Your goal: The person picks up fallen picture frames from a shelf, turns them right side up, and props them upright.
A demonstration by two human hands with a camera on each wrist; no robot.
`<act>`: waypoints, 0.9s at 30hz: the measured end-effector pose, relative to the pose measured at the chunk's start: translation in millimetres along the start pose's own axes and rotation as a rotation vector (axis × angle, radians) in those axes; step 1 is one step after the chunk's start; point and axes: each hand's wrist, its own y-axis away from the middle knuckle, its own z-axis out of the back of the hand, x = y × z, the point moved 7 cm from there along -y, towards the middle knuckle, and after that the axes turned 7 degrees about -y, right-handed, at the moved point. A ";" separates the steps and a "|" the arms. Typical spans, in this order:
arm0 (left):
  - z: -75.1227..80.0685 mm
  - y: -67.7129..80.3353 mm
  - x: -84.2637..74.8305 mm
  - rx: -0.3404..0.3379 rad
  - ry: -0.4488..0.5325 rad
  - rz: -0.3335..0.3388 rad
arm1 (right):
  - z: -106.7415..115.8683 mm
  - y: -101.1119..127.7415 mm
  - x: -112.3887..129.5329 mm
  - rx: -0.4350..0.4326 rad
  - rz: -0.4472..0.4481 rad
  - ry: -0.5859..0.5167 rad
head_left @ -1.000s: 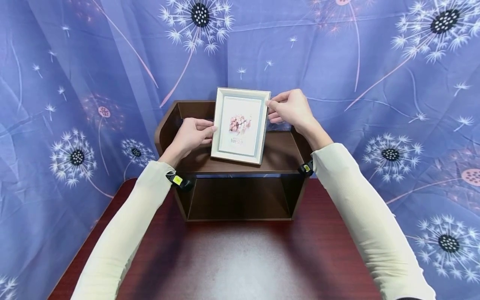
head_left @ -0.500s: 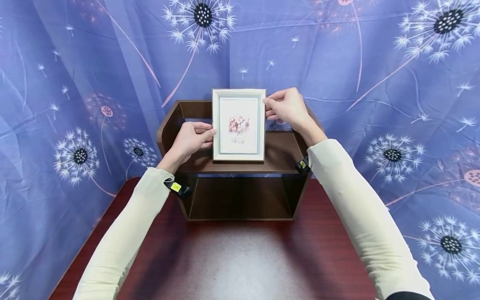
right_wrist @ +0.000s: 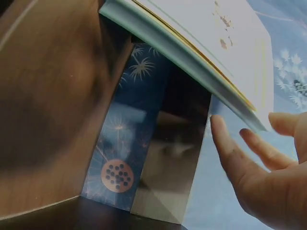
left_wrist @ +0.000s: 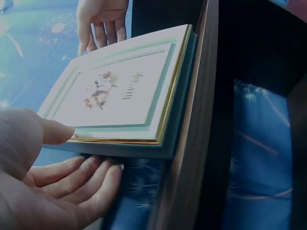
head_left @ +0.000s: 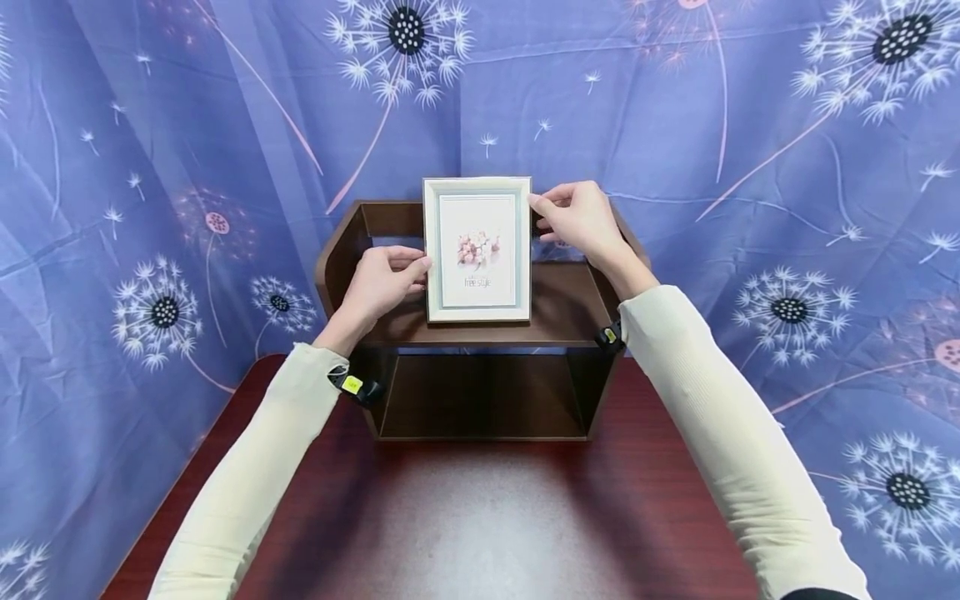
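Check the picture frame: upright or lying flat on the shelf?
Upright. The picture frame stands on its bottom edge on the shelf, facing the camera. The left hand pinches its left edge; the right hand is at its top right corner.
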 end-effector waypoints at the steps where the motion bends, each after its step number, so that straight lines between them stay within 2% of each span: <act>1: 3.8 3.0 -3.6 -0.018 -0.050 -0.018 | 2.0 3.2 0.8 -0.003 0.010 0.028; 5: 23.4 20.0 -24.4 -0.101 -0.224 -0.126 | 12.9 22.5 7.6 -0.019 0.079 0.128; 8: 39.1 34.8 -40.6 -0.157 -0.318 -0.228 | 23.5 44.0 12.9 -0.040 0.150 0.182; 13: 65.5 63.7 -62.5 -0.283 -0.462 -0.463 | 44.3 84.1 14.9 -0.081 0.272 0.272; 16: 80.7 79.6 -65.6 -0.369 -0.528 -0.568 | 57.5 103.2 11.3 -0.101 0.335 0.334; 18: 89.1 87.5 -61.4 -0.399 -0.550 -0.583 | 65.8 113.8 6.4 -0.115 0.362 0.360; 20: 95.9 93.7 -53.7 -0.406 -0.573 -0.564 | 74.2 122.8 0.4 -0.144 0.379 0.374; 24: 105.7 101.7 -30.4 -0.372 -0.636 -0.460 | 88.6 137.0 -17.2 -0.187 0.340 0.356; 27: 111.1 105.4 -10.3 -0.349 -0.696 -0.397 | 95.0 142.8 -33.3 -0.188 0.292 0.328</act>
